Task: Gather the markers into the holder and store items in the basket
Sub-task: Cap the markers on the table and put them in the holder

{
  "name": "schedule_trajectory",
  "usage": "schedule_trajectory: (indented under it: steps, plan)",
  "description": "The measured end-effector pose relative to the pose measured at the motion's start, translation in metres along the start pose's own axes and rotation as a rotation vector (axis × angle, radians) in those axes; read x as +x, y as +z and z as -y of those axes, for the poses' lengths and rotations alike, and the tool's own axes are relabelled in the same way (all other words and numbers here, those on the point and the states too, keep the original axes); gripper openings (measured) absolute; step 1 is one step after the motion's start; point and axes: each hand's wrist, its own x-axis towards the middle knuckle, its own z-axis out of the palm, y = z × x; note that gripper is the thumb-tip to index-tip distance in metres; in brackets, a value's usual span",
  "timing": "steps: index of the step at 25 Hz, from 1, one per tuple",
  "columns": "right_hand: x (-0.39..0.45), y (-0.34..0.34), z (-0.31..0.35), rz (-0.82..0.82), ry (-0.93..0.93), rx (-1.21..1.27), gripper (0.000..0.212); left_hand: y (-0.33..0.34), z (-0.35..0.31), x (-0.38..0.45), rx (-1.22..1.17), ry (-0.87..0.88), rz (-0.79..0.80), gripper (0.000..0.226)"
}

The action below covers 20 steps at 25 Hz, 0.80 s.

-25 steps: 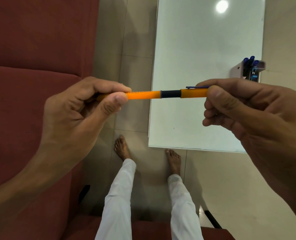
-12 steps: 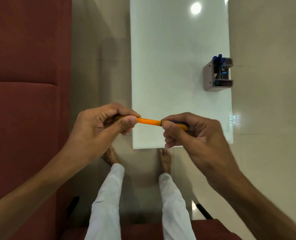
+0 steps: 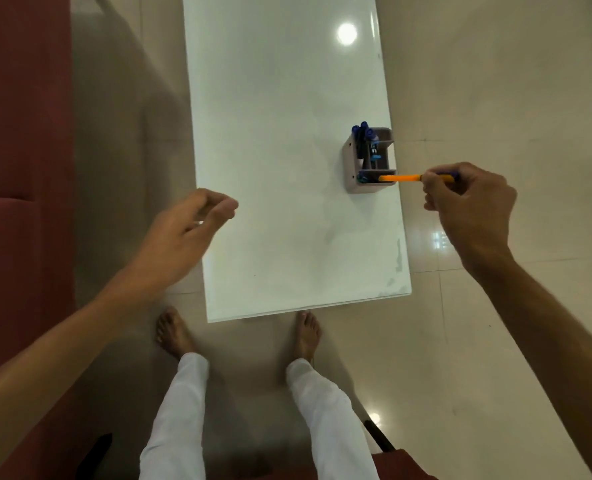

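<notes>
Over the desk [image 3: 287, 168], the right hand [image 3: 467, 202] pinches an orange marker [image 3: 400, 178] — its tip inside the grey holder [image 3: 351, 161] — while the left hand [image 3: 187, 233] hovers loosely spread, holding nothing.

Pen's [image 3: 401, 178] rear end hidden inside the right hand [image 3: 467, 206].
</notes>
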Motion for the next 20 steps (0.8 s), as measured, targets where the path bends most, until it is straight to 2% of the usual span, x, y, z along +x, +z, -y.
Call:
schedule_trajectory:
  steps: [3, 8, 16, 20]
  plan:
    - [0.048, 0.016, -0.031, 0.030, -0.095, -0.107, 0.023, 0.016, 0.012, 0.000, -0.023, -0.081, -0.052, 0.038]
    - [0.092, 0.059, -0.069, 0.184, -0.237, -0.244, 0.022, 0.052, 0.022, 0.002, -0.167, -0.191, -0.207, 0.023]
    - [0.125, 0.074, -0.080, 0.228, -0.281, -0.375, 0.020, 0.075, 0.020, 0.000, -0.235, -0.281, -0.239, 0.024]
    - [0.130, 0.073, -0.098, 0.305, -0.270, -0.380, 0.021, 0.074, 0.023, -0.010, -0.259, -0.293, -0.249, 0.024]
